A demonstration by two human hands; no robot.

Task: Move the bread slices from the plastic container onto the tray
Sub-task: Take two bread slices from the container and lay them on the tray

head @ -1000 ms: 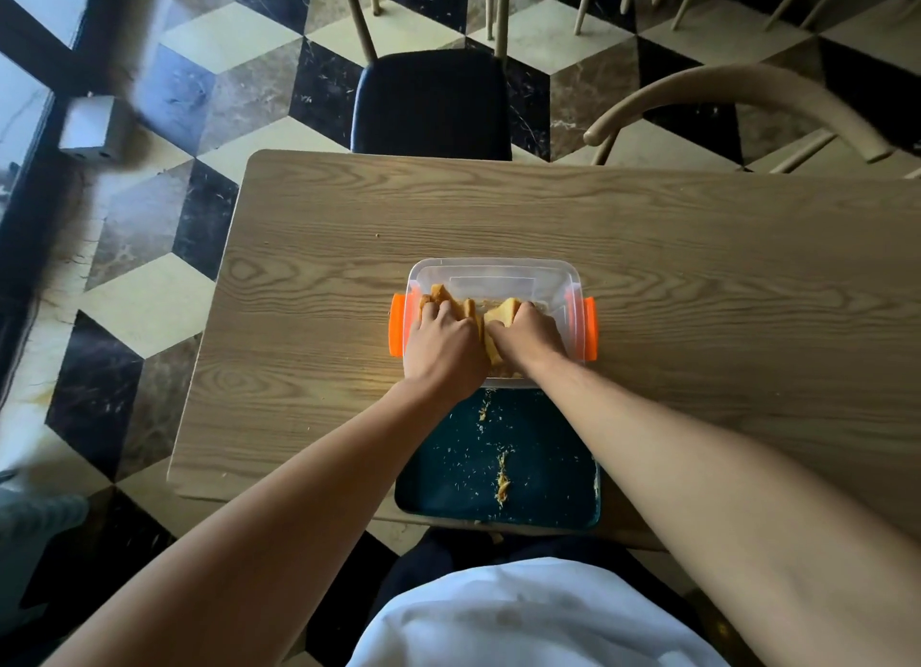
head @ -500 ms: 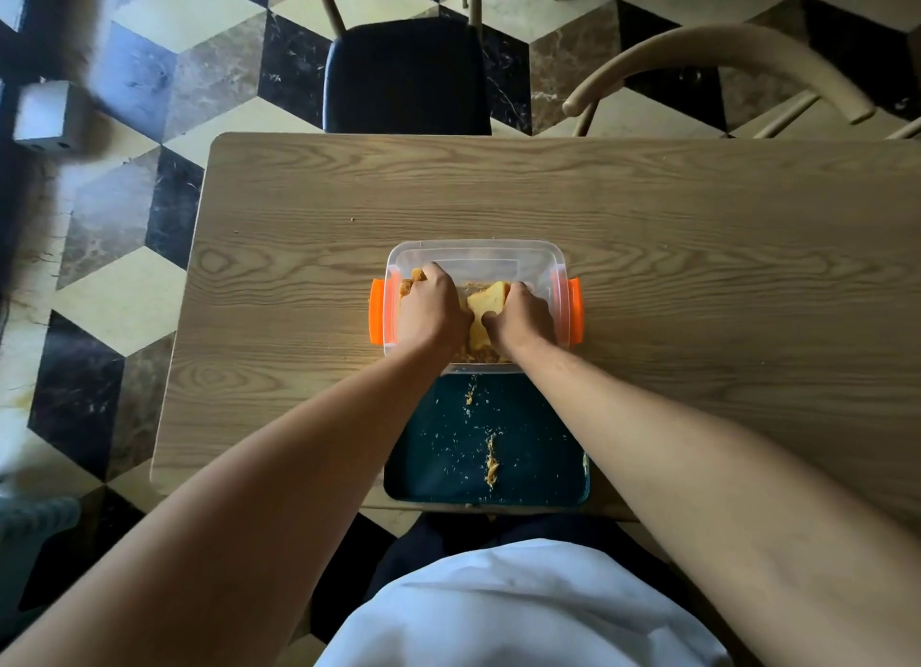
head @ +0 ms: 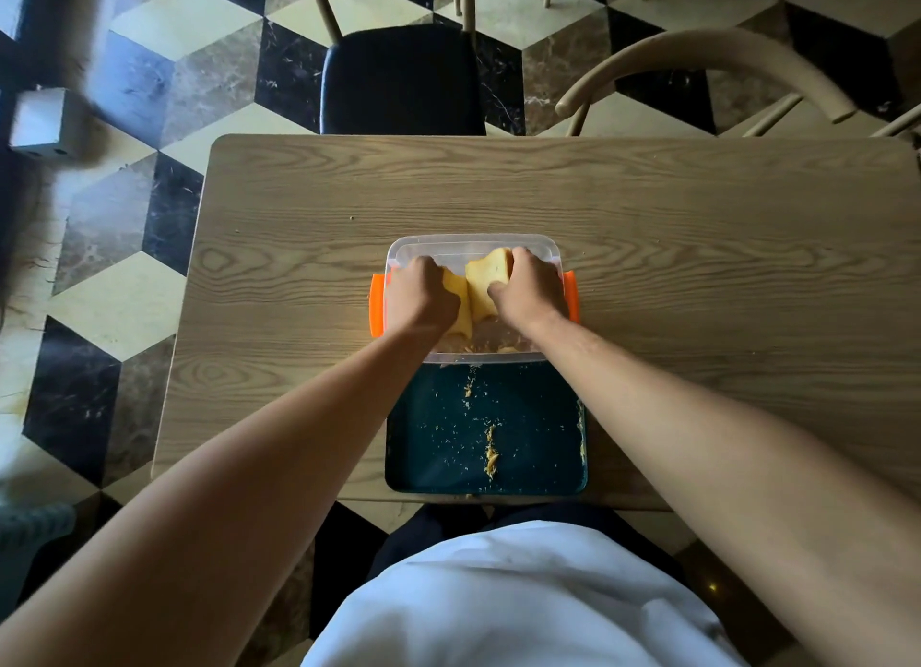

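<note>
- head view: a clear plastic container [head: 473, 247] with orange side clips sits on the wooden table [head: 648, 227], its near edge touching the dark tray [head: 538, 417].
- the left hand [head: 421, 300] is curled around one bread slice [head: 461, 300] over the container.
- the right hand [head: 531, 287] grips a second bread slice [head: 486, 280], the two slices side by side.
- the tray holds only scattered crumbs [head: 491, 449].

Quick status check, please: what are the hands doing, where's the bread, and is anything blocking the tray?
Left hand and right hand each gripping bread over the container. Tray holds only crumbs. Nothing in the way.
</note>
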